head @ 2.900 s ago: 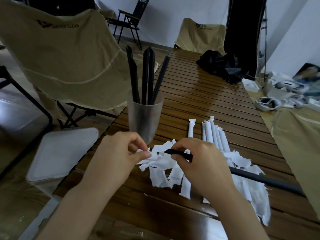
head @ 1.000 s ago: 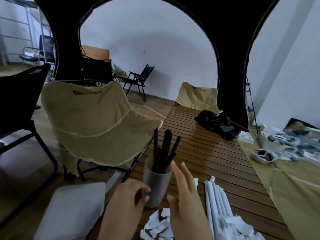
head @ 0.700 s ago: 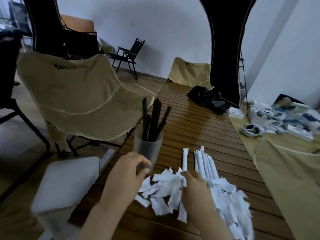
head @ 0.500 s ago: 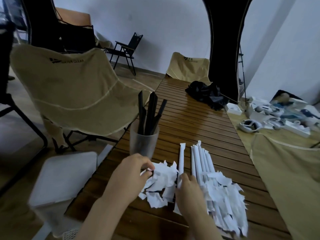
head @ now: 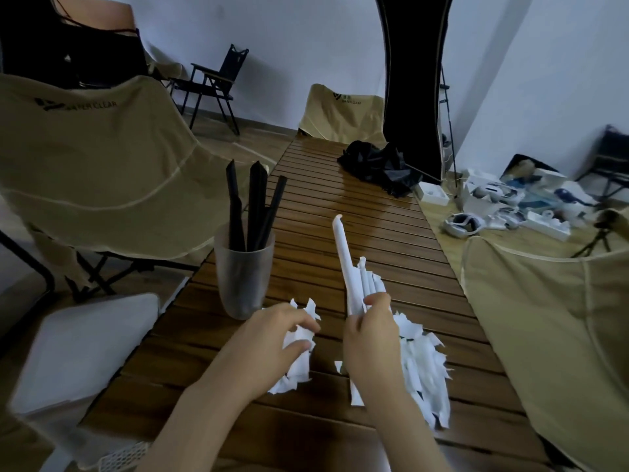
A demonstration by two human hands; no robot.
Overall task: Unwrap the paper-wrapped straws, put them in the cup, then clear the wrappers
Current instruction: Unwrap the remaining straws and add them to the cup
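A frosted cup (head: pixel 243 277) stands near the left edge of the slatted wooden table (head: pixel 343 212), with several black straws (head: pixel 256 206) upright in it. My right hand (head: pixel 371 338) grips a paper-wrapped straw (head: pixel 344 257), raised off the table and tilted up and away from me. More wrapped straws (head: pixel 369 284) lie just behind that hand. My left hand (head: pixel 272 338) grips a bunch of torn white wrappers (head: pixel 297 352). Another heap of torn wrappers (head: pixel 425 366) lies to the right of my right hand.
A beige camp chair (head: pixel 102 158) stands left of the table, a white lidded bin (head: pixel 81 345) below it. A black cloth bundle (head: pixel 381 168) lies at the table's far end. White headsets and boxes (head: pixel 493 206) crowd a beige surface at right.
The last black straw has gone into the cup. My right hand has since lifted a wrapped straw off the table, and my left hand has closed on the torn wrappers.
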